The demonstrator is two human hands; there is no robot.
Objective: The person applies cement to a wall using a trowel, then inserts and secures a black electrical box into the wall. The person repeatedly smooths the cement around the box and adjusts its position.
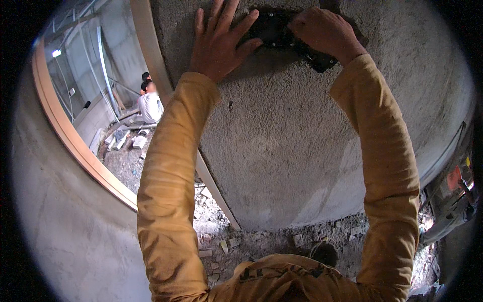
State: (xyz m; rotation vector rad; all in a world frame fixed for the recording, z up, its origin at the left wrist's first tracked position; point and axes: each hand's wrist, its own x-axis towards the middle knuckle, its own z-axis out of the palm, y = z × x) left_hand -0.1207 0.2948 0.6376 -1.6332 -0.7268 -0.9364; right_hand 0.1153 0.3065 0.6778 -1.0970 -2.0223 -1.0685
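A black rectangular box or plate point(274, 32) with small bright screw-like spots is set at the top of the rough grey plastered wall point(282, 146). My left hand point(219, 43) lies with fingers spread against the wall at the box's left side, thumb and forefinger tips by its edge. At the box's right side, my right hand point(327, 32) is closed, fingers curled toward the black surface. Whatever it pinches is hidden by the fingers. Below that hand, a black corner piece point(322, 63) sticks out. Both arms are raised in mustard-yellow sleeves.
An orange-brown wooden frame point(70, 141) borders an opening on the left, with a post point(151, 45) beside my left arm. Through it sits a person in white point(150, 106) near rubble. Broken pieces point(234, 244) litter the floor below. Another person point(450, 219) is at far right.
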